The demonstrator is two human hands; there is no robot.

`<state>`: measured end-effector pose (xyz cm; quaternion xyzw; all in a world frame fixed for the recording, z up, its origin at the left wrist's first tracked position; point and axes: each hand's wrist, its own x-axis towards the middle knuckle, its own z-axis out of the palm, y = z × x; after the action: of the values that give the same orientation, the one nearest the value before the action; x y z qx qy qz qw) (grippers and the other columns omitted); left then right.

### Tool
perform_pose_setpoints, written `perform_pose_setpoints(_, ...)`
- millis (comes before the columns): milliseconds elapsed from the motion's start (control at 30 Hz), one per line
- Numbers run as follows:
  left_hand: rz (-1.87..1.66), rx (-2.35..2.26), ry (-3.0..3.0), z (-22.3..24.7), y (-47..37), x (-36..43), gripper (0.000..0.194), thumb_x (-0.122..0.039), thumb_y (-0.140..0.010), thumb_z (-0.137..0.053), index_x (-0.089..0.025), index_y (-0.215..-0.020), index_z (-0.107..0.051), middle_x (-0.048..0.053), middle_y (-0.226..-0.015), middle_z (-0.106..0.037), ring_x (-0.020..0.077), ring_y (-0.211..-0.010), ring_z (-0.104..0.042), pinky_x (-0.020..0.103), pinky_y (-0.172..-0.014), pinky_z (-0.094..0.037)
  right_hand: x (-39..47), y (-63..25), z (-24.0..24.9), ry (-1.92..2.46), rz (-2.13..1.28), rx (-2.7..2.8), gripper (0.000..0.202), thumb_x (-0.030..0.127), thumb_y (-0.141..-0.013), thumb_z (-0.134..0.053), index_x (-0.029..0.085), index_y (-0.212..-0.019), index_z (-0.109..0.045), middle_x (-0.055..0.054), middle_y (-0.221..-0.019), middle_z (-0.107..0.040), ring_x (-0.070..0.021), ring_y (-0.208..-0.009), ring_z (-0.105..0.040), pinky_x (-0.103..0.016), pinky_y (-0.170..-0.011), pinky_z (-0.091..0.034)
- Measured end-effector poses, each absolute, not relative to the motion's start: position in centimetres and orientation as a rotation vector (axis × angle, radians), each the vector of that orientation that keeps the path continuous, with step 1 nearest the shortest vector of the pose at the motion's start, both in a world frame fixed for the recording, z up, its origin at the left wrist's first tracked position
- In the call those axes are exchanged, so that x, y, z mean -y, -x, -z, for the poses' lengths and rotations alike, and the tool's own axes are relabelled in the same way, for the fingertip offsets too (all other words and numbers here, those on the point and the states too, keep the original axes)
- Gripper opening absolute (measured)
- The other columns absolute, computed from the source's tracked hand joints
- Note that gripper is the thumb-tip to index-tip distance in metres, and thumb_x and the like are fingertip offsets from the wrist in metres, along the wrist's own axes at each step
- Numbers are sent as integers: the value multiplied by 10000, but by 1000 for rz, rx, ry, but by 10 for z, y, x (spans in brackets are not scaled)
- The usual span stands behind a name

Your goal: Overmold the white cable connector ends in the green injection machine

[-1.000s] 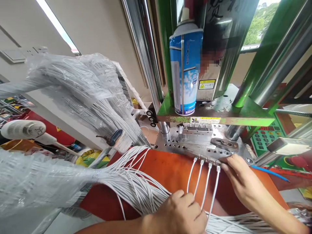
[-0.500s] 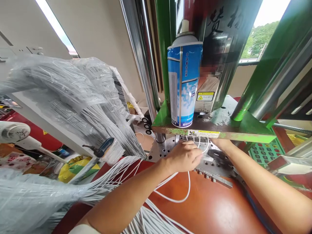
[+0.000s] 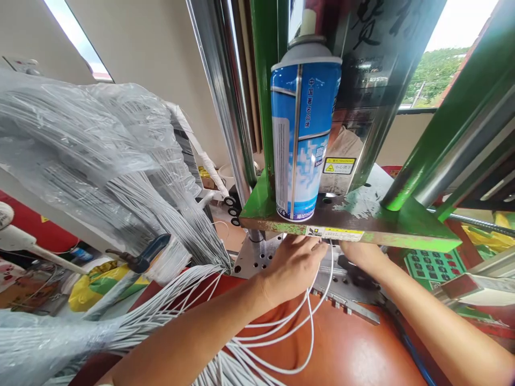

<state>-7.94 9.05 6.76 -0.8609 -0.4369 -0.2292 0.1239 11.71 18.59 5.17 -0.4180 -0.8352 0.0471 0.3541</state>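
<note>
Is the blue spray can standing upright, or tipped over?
Upright: the can stands base-down on the green plate, nozzle at top.

The cables [image 3: 161, 305] are white, the can [image 3: 303, 145] blue-and-white.

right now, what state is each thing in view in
green plate: raised above the metal bed
spray can: upright on the green plate
left hand: near the green plate's front edge, grip unclear
right hand: partly hidden by the green plate, grip unclear
white cables: looping across the orange surface
overhead bundles: wrapped in clear plastic
</note>
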Motion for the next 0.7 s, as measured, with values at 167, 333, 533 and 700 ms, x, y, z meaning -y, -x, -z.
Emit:
perform_pose_setpoints(167,550,1530,2372,-64,70,-76,393,-195,-974,-480,-127,-1352,-567,146,-1342,-620,299,-1281,-529,495,-1135,-387,-116,-100,-33,1106,172,2353,416,196,-1008,-382,161,-1372,-580,-154,-1318,-665,-347,-1216,-574,-576,-1082,-383)
perform_pose_setpoints(333,480,1569,2323,-55,65,-79,454,-187,-958,-460,-90,-1394,-539,166,-1362,-608,319,-1286,-523,517,-1158,-357,-107,-86,-30,1184,439,2403,408,137,-946,-431,108,-1318,-597,-187,-1243,-690,-366,-1156,-586,-560,-1057,-364)
perform_pose_setpoints(533,471,1485,2280,-32,64,-99,294,-178,-944,-476,-93,-1160,-657,162,-1150,-678,310,-1108,-606,488,-1031,-461,-123,-80,-23,1228,416,2340,258,146,-962,-452,128,-1117,-658,-164,-1043,-710,-336,-967,-606,-483,-898,-416)
perform_pose_setpoints(700,558,1489,2275,-30,61,-107,433,-202,-967,-485,-85,-1373,-580,168,-1314,-648,296,-1244,-579,498,-1159,-400,-128,-77,-25,1184,412,2304,298,163,-985,-445,100,-1219,-618,-173,-1162,-700,-329,-1101,-607,-495,-1006,-412)
